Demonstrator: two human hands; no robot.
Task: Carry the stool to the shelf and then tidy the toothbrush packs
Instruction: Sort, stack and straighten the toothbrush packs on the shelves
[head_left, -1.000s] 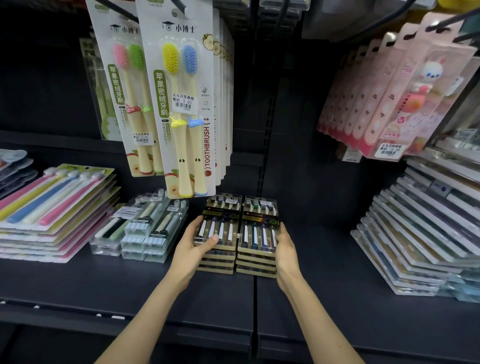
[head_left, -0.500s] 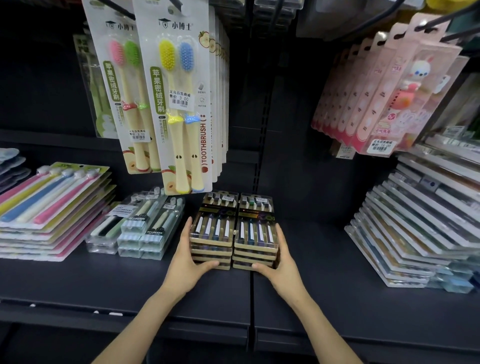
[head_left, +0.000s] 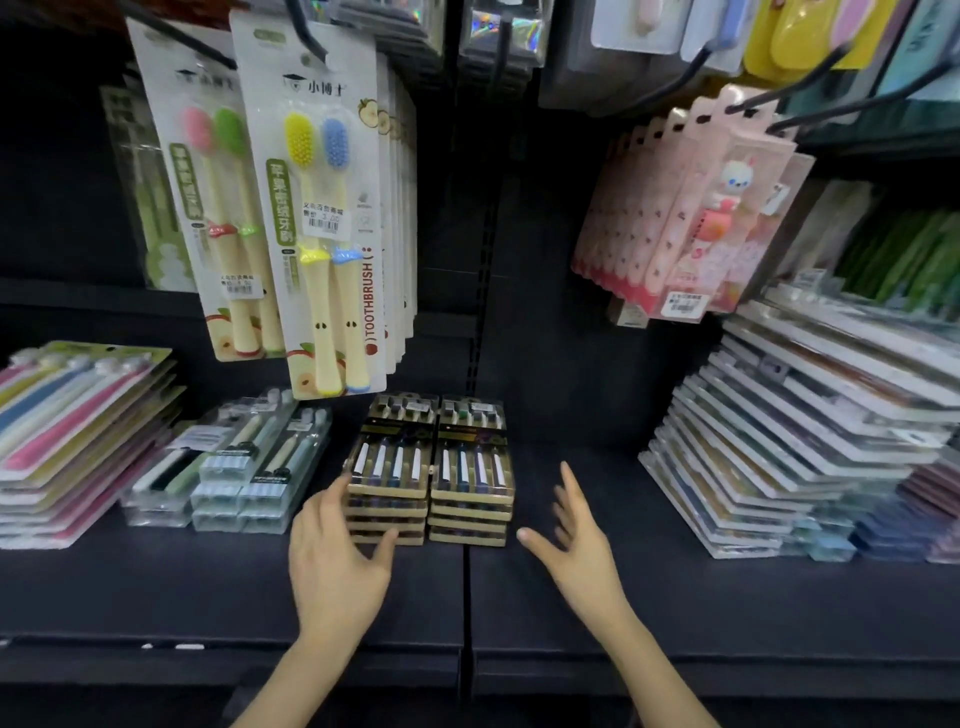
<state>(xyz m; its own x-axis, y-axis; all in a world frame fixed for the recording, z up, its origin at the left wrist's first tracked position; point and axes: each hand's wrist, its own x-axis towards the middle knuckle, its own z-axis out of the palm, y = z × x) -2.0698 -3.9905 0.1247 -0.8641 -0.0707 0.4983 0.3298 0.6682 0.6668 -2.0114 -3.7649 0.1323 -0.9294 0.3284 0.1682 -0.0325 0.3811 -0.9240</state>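
Two side-by-side stacks of gold-and-black toothbrush packs (head_left: 431, 467) stand on the dark shelf (head_left: 363, 597), squared up against each other. My left hand (head_left: 332, 561) is spread open, its fingers against the left stack's front left corner. Apart from the right stack, my right hand (head_left: 576, 545) hovers over the shelf with its fingers spread and holds nothing. No stool is in view.
Clear toothbrush boxes (head_left: 234, 467) and a stack of coloured flat packs (head_left: 72, 436) lie to the left. A tall slanting stack of flat packs (head_left: 789, 457) fills the right. Apple-print toothbrush cards (head_left: 322, 234) and pink packs (head_left: 691, 218) hang on hooks above.
Both hands have let go of the two stacks. The right hand has pulled back to the right and opened; the left has drawn back to the stack's corner.
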